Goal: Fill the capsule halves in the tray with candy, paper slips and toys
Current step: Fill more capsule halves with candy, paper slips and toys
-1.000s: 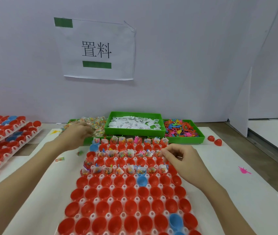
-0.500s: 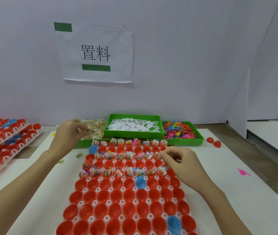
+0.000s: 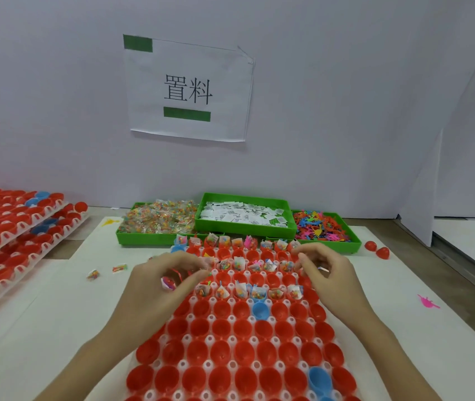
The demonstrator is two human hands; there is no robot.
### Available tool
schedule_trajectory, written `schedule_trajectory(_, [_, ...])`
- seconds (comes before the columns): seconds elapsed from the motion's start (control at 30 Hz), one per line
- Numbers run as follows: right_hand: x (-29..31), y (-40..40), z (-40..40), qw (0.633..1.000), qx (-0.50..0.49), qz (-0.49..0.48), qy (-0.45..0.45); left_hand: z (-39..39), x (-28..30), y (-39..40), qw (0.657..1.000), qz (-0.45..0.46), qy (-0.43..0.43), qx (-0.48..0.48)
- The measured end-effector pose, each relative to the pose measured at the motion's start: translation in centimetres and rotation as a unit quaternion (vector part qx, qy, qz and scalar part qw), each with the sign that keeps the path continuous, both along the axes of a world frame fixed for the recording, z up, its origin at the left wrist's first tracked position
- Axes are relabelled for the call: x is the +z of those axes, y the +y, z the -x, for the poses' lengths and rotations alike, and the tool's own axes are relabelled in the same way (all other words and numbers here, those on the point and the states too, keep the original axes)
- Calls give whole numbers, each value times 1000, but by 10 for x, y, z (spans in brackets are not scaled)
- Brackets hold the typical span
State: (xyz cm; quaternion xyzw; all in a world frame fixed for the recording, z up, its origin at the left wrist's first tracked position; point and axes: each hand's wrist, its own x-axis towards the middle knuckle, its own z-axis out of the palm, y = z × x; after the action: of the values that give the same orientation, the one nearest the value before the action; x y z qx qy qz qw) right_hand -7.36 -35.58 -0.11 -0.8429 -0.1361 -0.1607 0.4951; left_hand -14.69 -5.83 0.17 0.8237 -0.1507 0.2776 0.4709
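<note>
A white tray (image 3: pixel 232 340) of red capsule halves (image 3: pixel 221 308), with a few blue ones (image 3: pixel 260 310), lies in front of me. Several far cups hold candy packets (image 3: pixel 239 292); the near rows are bare. My left hand (image 3: pixel 169 279) hovers over the tray's far left part, its fingers curled round candy packets (image 3: pixel 168 283). Over the far right part, my right hand (image 3: pixel 326 273) has its fingers curled round a small pale item (image 3: pixel 322 268) that I cannot identify. Behind the tray stand green bins of candy (image 3: pixel 158 219), paper slips (image 3: pixel 245 212) and toys (image 3: pixel 320 227).
Stacked trays of red capsule halves (image 3: pixel 13 221) fill the left side. Two loose candy packets (image 3: pixel 93 274) lie left of the tray. Two red halves (image 3: pixel 376 249) and a pink toy (image 3: pixel 428 302) lie to the right. A wall with a paper sign (image 3: pixel 187 88) stands behind the bins.
My left hand has come back from the candy bin to the tray's far left part with candy packets. My right hand has stayed by the tray's far right part.
</note>
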Motion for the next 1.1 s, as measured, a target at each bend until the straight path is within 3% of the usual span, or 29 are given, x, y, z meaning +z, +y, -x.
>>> schedule_trajectory(0.3, [22,30,-64,986,-25,154,-51,2,-12,9,995,-72,-74,2])
schedule_trajectory(0.53, [36,44,-130,951,-27,303,61,-4,-17,20,995,-65,-72,28])
schedule_trajectory(0.8, [54,51,-158,921,-2,349,175,-4,-16,20,994,-75,-69,31])
schedule_trajectory(1.1, [46,46,-163,933,11,320,166,0,-12,17,994,-88,-58,25])
